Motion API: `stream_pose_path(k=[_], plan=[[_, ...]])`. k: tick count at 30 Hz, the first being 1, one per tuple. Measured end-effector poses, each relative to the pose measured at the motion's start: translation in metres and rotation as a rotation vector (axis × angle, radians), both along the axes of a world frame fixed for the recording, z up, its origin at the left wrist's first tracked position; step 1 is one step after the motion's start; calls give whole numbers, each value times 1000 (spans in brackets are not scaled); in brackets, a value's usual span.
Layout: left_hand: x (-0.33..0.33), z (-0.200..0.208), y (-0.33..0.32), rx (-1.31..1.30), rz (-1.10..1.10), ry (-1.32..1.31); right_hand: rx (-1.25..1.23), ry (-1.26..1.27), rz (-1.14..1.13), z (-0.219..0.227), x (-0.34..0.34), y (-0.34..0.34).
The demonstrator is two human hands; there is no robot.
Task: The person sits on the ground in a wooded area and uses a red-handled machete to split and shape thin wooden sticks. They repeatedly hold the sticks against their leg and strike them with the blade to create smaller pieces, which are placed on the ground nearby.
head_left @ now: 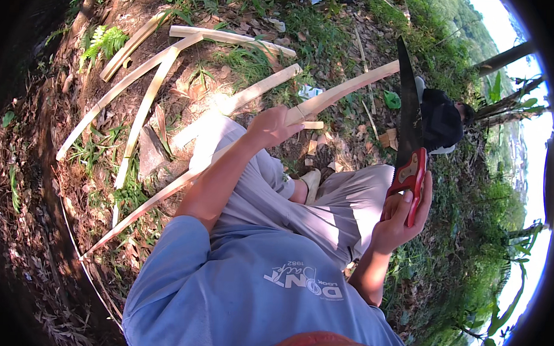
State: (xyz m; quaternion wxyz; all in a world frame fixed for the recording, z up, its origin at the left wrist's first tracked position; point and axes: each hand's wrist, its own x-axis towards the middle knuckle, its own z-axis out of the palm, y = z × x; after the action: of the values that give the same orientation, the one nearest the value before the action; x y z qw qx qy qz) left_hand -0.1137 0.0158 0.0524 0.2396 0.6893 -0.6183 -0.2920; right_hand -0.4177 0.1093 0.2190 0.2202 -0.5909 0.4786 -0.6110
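Observation:
My left hand (271,127) is closed round a long pale wooden strip (347,89), which slants from the lower left ground, past my knee, up toward the right. In my right hand (402,225) is a handsaw, gripped by its red handle (411,176). The saw's dark blade (408,110) points upward, and near its tip it overlaps the far end of the strip; whether they touch I cannot tell. A short wooden piece (314,125) shows just beyond my left fingers. My legs (288,198) are bent beneath the strip.
Several more pale wooden strips (146,110) lie on the leafy ground at the left and far side. A grey stone (151,151) sits among them. Small wood offcuts (312,148) are scattered past my foot. A person in dark clothing (440,122) is close beyond the saw.

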Motion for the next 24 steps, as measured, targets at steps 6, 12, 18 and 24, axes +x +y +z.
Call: stream_pose_path(k=[6, 12, 18, 24], plan=[[-11, 12, 9, 87, -25, -172, 160, 115, 149, -21, -16, 16], [-18, -5, 6, 83, 32, -206, 381, 177, 352, -47, 9, -12], [-18, -30, 0, 37, 13, -158, 336, 192, 464, -95, 60, -62], [-22, -55, 7, -97, 15, -268, 467, 97, 530, -143, 75, -99]])
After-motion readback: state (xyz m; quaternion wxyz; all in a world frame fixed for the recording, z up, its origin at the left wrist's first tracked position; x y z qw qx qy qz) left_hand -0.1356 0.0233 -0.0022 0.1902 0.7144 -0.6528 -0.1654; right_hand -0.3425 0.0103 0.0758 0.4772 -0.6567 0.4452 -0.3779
